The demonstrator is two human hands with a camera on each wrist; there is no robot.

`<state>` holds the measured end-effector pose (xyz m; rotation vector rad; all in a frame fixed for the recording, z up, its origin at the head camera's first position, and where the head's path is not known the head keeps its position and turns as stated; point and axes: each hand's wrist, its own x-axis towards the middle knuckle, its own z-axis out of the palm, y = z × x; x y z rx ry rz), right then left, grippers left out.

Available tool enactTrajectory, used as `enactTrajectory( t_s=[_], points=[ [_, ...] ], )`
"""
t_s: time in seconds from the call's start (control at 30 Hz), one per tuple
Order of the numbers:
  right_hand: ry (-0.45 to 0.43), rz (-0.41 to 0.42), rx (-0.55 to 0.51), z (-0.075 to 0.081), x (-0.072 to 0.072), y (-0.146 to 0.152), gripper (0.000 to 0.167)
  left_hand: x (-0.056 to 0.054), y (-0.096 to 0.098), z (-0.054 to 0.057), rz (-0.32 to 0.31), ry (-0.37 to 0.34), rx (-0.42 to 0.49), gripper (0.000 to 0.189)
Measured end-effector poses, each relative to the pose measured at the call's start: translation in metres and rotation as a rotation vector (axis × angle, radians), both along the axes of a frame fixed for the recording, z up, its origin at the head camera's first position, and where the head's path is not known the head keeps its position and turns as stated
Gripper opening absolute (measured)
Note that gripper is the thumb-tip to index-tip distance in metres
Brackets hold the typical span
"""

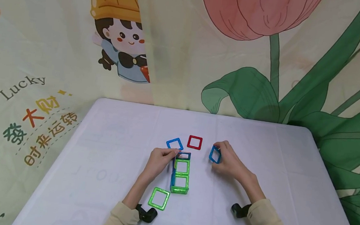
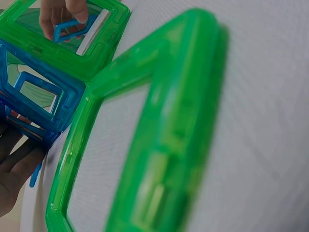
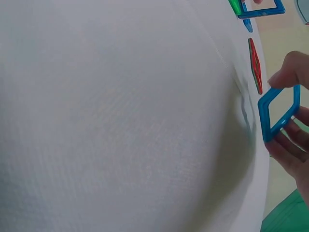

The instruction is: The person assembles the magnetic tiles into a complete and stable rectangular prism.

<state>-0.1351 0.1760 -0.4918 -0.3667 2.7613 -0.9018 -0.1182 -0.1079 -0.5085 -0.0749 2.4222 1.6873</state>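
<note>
In the head view, a small box shape of magnetic tiles stands mid-table, with a green upright tile (image 1: 179, 190) at its near end. Blue tiles (image 1: 172, 179) run up its left side, and another blue tile (image 1: 185, 158) closes the far end. My left hand (image 1: 158, 161) pinches a blue tile at the far left corner; the left wrist view shows its fingers (image 2: 29, 162) against the blue side. Apart from the structure, my right hand (image 1: 232, 164) holds a blue square tile (image 3: 264, 118) by its edges, tilted above the table, thumb on one side and fingers opposite.
A loose blue tile (image 1: 173, 139) and a red square tile (image 1: 194, 148) lie beyond the structure. Near my left wrist is a larger green square tile (image 1: 152, 196). The white-covered table (image 1: 118, 121) meets a printed backdrop (image 1: 178, 55) at its far edge.
</note>
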Motion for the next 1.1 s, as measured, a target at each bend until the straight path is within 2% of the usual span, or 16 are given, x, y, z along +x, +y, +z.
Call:
enactTrajectory(
  t_s=[0.23, 0.4, 0.77, 1.1],
  points=[
    [0.057, 0.038, -0.093, -0.003, 0.005, 0.000, 0.072, 0.001, -0.001, 0.000, -0.001, 0.009, 0.001, 0.026],
    [0.066, 0.047, -0.138, -0.006, 0.007, 0.000, 0.070, 0.001, -0.001, 0.000, 0.001, 0.004, 0.002, 0.026],
    [-0.007, 0.032, -0.208, -0.006, 0.014, -0.007, 0.072, 0.000, -0.001, 0.001, 0.013, -0.012, -0.018, 0.025],
    [-0.031, 0.043, -0.278, -0.011, 0.015, -0.013, 0.071, 0.001, 0.000, 0.001, -0.004, 0.012, -0.004, 0.026]
  ],
)
